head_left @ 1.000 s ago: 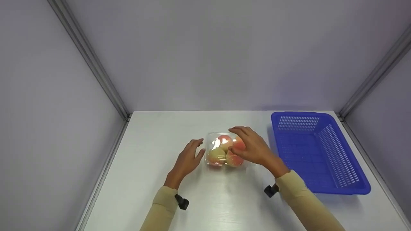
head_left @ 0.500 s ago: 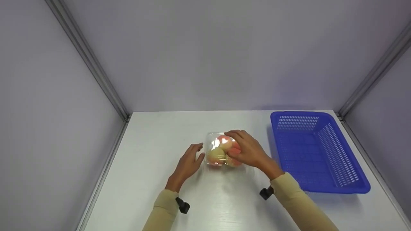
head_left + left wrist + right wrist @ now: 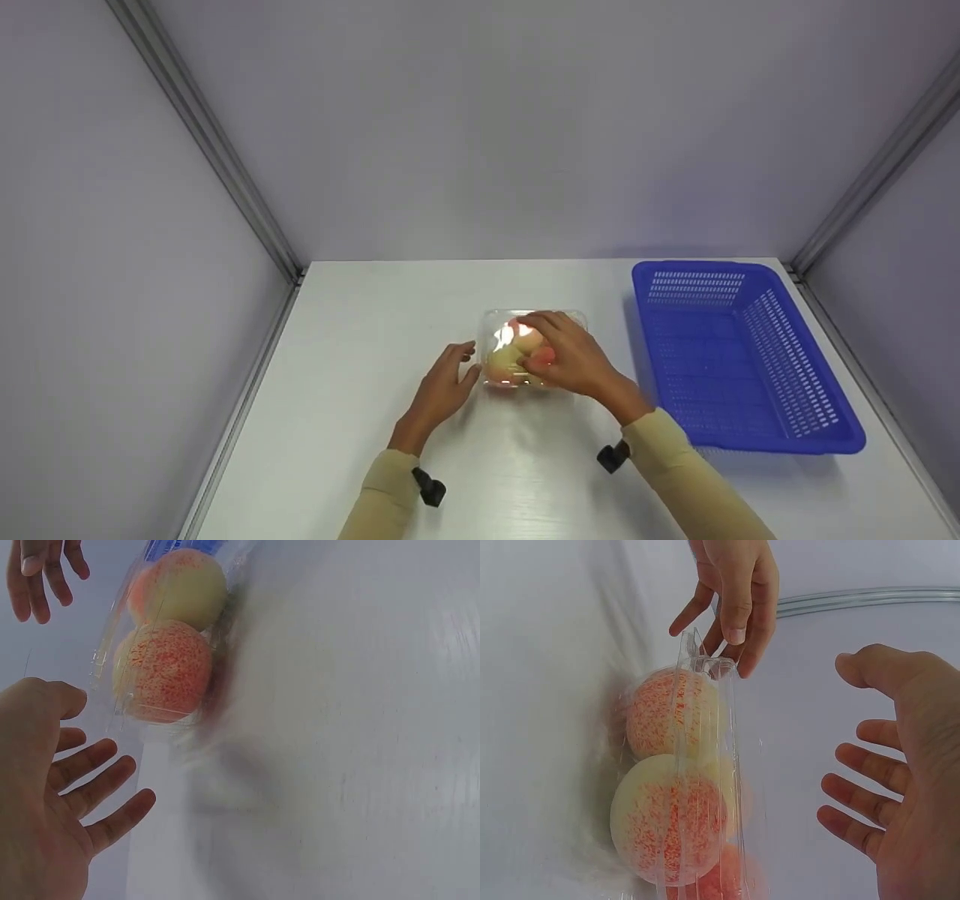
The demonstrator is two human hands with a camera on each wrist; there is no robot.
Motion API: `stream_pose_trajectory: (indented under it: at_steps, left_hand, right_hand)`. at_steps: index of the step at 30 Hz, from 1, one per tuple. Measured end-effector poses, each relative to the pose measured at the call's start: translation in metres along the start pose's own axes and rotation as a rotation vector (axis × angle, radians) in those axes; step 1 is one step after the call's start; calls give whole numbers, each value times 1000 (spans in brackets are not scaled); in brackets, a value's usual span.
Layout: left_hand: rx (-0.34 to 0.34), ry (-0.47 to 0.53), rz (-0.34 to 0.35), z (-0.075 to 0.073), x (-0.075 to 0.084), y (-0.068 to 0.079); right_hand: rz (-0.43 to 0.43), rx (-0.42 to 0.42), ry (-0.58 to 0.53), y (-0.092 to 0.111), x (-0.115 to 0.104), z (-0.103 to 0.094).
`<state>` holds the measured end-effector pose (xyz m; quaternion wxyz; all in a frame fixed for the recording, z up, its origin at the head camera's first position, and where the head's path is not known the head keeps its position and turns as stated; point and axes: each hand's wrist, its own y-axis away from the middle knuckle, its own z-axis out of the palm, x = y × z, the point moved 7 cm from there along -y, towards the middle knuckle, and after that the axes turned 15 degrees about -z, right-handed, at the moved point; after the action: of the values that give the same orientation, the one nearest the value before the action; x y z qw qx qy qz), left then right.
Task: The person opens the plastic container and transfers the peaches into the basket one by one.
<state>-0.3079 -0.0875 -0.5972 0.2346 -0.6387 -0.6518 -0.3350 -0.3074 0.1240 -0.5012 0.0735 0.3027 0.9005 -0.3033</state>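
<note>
A clear plastic clamshell box (image 3: 491, 324) with several red-and-cream peaches (image 3: 504, 361) inside stands on the white table. Beside its left side is my left hand (image 3: 441, 384), fingers loosely bent and fingertips close to the wall. My right hand (image 3: 574, 358) hovers over the box's right half and hides part of the fruit. Seen from the right wrist, its thumb and fingers (image 3: 862, 802) are spread apart above the lid, with a gap to the plastic. The left wrist view shows the left fingers (image 3: 101, 784) apart near the box's end, holding nothing.
To the right of the box stands a blue perforated basket (image 3: 780, 448) with nothing inside. Grey walls (image 3: 480, 150) with metal corner rails enclose the white table (image 3: 360, 322) at the back and sides.
My right hand has moved left and slightly nearer to me over the box. The left hand has shifted a little toward me. Box and basket have stayed in place.
</note>
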Motion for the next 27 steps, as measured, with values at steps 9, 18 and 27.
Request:
stream_pose_trajectory:
  at_steps: [9, 18, 27]
  left_hand:
    - [-6, 42, 21, 6, -1, 5]
    - [-21, 54, 17, 12, -6, 8]
    - [-38, 96, 18, 18, -8, 10]
  right_hand:
    - [-33, 15, 0, -1, -3, 7]
    - [-34, -14, -22, 1, -6, 20]
    - [-59, -53, 15, 5, -9, 32]
